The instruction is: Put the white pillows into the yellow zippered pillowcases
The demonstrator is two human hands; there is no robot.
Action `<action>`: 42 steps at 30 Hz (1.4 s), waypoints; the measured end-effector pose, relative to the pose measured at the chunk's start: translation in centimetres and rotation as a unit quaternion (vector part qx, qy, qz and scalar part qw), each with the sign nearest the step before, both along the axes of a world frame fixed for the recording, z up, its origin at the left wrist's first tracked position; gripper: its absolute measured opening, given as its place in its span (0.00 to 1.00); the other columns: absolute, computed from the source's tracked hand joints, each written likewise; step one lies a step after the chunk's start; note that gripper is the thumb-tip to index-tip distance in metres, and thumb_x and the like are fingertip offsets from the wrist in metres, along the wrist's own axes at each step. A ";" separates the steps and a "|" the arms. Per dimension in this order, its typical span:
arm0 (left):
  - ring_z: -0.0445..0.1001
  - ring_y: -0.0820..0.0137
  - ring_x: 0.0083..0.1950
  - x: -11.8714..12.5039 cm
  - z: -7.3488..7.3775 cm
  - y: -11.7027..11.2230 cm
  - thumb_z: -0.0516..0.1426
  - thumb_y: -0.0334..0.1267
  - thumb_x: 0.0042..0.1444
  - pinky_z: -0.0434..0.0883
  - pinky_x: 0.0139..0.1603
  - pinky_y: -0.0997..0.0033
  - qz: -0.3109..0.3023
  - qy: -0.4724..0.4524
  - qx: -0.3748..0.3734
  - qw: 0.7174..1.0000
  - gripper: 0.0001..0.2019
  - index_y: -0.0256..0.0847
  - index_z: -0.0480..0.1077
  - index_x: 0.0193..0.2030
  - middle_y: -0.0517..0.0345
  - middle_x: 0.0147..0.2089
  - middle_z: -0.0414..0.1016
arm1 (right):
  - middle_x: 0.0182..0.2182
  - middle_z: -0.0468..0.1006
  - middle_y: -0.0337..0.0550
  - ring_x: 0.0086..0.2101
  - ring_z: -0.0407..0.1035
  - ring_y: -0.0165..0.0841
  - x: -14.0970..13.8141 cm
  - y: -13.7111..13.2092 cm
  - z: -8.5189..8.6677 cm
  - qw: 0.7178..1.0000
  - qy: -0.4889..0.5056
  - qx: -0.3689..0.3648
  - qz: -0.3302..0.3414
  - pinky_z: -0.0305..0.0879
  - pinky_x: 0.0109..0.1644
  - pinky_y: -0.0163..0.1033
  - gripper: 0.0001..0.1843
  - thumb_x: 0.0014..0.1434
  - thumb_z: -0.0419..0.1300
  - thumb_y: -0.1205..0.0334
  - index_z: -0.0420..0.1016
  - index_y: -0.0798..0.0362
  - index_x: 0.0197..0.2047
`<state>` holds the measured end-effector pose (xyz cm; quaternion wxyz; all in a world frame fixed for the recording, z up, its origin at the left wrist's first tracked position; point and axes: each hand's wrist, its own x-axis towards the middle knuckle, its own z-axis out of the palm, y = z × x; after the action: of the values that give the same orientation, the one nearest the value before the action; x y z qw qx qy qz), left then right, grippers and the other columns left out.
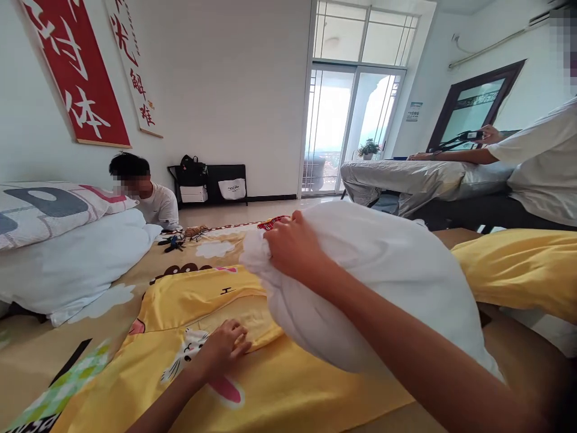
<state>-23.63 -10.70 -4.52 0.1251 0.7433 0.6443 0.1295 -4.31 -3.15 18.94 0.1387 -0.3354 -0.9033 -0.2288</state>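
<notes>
A plump white pillow (383, 264) is tilted up on the right, its left end bunched under my right hand (293, 246). The fingers of that hand are closed on the bunched corner. Below it a yellow pillowcase (288, 385) with a printed white rabbit face lies spread out, and the pillow partly covers it. On this cloth, near the edge of its opening, rests my left hand (225, 346). Its fingers are loosely bent and apart, with nothing seen in them.
Left stands a stack of a patterned pillow (49, 207) on a white one (76, 258). Dark clips or tools (174, 242) lie on the printed bedspread (108, 304). One person (157, 204) sits low behind; another (545, 150) leans at a covered table (406, 174). Yellow fabric (527, 264) lies right.
</notes>
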 end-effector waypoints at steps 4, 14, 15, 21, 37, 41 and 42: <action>0.73 0.65 0.39 -1.0 -1.5 0.1 0.48 0.43 0.63 0.66 0.40 0.69 0.026 -0.065 0.011 0.998 0.18 0.40 0.73 0.28 0.53 0.34 0.75 | 0.35 0.80 0.53 0.38 0.74 0.40 -7.2 3.3 -8.3 0.974 -0.140 -0.169 0.056 0.57 0.52 0.46 0.12 0.51 0.56 0.65 0.78 0.57 0.37; 0.72 0.56 0.49 -4.9 -1.8 0.6 0.47 0.30 0.57 0.66 0.46 0.62 0.228 0.017 -0.042 0.973 0.14 0.35 0.72 0.42 0.44 0.45 0.75 | 0.38 0.81 0.54 0.41 0.75 0.42 -14.0 7.5 -18.0 0.934 -0.238 -0.243 0.106 0.58 0.50 0.45 0.16 0.48 0.58 0.62 0.79 0.58 0.40; 0.70 0.56 0.52 -5.3 -2.0 0.8 0.47 0.29 0.56 0.66 0.49 0.60 0.229 0.035 -0.026 0.972 0.15 0.34 0.72 0.44 0.42 0.48 0.74 | 0.38 0.81 0.53 0.41 0.75 0.42 -14.0 7.5 -18.1 0.935 -0.236 -0.242 0.107 0.58 0.50 0.45 0.16 0.48 0.58 0.62 0.78 0.57 0.40; 0.67 0.63 0.58 -7.7 -2.7 3.4 0.45 0.23 0.53 0.62 0.61 0.64 0.098 -0.053 0.011 0.994 0.24 0.34 0.69 0.55 0.44 0.57 0.71 | 0.37 0.81 0.55 0.41 0.75 0.42 -12.9 6.0 -18.2 0.944 -0.221 -0.224 0.103 0.58 0.52 0.45 0.15 0.51 0.57 0.63 0.78 0.60 0.40; 0.73 0.61 0.54 -9.1 -2.5 4.2 0.43 0.31 0.57 0.68 0.57 0.59 0.218 -0.235 0.114 0.940 0.20 0.34 0.71 0.51 0.43 0.51 0.76 | 0.43 0.80 0.49 0.46 0.74 0.42 -17.7 3.5 -17.5 0.916 -0.271 -0.268 0.126 0.67 0.49 0.44 0.17 0.50 0.59 0.65 0.77 0.53 0.44; 0.69 0.63 0.60 -8.2 -1.8 3.0 0.44 0.25 0.54 0.64 0.60 0.63 0.189 -0.162 0.097 0.964 0.26 0.36 0.62 0.61 0.43 0.60 0.70 | 0.47 0.78 0.53 0.47 0.73 0.44 -18.0 5.2 -18.1 0.924 -0.253 -0.272 0.089 0.68 0.48 0.45 0.21 0.50 0.60 0.64 0.75 0.55 0.49; 0.70 0.62 0.59 -7.9 -1.6 2.6 0.45 0.24 0.53 0.65 0.58 0.63 0.192 -0.125 0.076 0.970 0.28 0.36 0.60 0.63 0.41 0.59 0.70 | 0.47 0.78 0.56 0.48 0.73 0.45 -18.1 5.6 -18.0 0.928 -0.245 -0.271 0.078 0.68 0.47 0.46 0.21 0.50 0.60 0.64 0.75 0.56 0.49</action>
<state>-31.50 -8.13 -6.15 0.1203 0.5910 0.7424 0.2919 -22.39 2.49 0.99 -0.1659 -0.2220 -0.9600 -0.0391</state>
